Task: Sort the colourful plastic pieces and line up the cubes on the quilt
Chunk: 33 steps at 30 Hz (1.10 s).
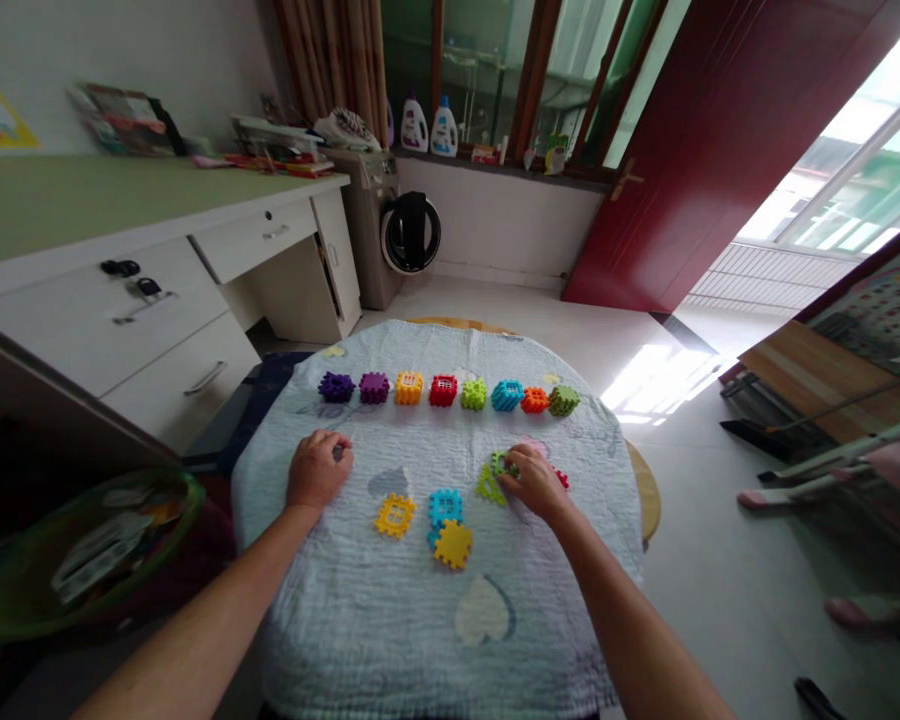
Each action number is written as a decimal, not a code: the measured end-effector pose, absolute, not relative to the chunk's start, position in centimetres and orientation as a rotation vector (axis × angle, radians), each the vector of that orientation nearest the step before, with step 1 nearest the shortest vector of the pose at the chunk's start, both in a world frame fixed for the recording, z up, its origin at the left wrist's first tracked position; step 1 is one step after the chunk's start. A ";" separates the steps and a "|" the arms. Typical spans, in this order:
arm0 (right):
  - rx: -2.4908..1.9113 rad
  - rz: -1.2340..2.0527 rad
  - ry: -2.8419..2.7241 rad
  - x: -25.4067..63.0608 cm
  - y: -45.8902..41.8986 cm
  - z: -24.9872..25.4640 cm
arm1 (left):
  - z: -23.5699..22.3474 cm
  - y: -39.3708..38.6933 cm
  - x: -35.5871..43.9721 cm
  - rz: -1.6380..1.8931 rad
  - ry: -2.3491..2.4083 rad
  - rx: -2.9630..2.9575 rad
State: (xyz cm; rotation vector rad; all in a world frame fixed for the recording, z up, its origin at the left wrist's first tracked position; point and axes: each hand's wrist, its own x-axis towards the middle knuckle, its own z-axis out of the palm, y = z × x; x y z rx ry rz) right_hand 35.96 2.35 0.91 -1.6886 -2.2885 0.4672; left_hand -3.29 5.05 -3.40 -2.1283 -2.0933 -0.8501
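My right hand (532,478) has its fingertips on a green notched building piece (498,460). A light green notched piece (490,487) lies against it on the left. A red piece (562,479) shows partly behind that hand. My left hand (319,470) rests on the cloth with its fingers loosely curled. A small dark patch lies between its thumb and forefinger; I see no piece there. Between the hands lie a yellow-orange window piece (395,515), a blue window piece (445,505), and a yellow piece (453,544) overlapping blue at its edge.
Several assembled cubes line the far side, from a dark purple cube (337,387) to an olive green cube (564,401). A pale blue cloth (375,620) covers the round table. At left stands a green-rimmed basket (187,500); a desk (165,215) and washing machine (364,230) stand beyond.
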 end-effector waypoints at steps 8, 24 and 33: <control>-1.686 0.461 -2.219 36.1 3.3 0.3 | -3.4 5.0 -3.3 -0.858 -2.098 -2.125; -1.842 0.410 -2.333 38.0 6.2 1.4 | -3.5 5.0 -3.4 -0.882 -2.060 -2.137; -2.217 0.152 -2.101 47.5 13.9 6.2 | -3.8 5.2 -3.6 -0.904 -2.049 -2.130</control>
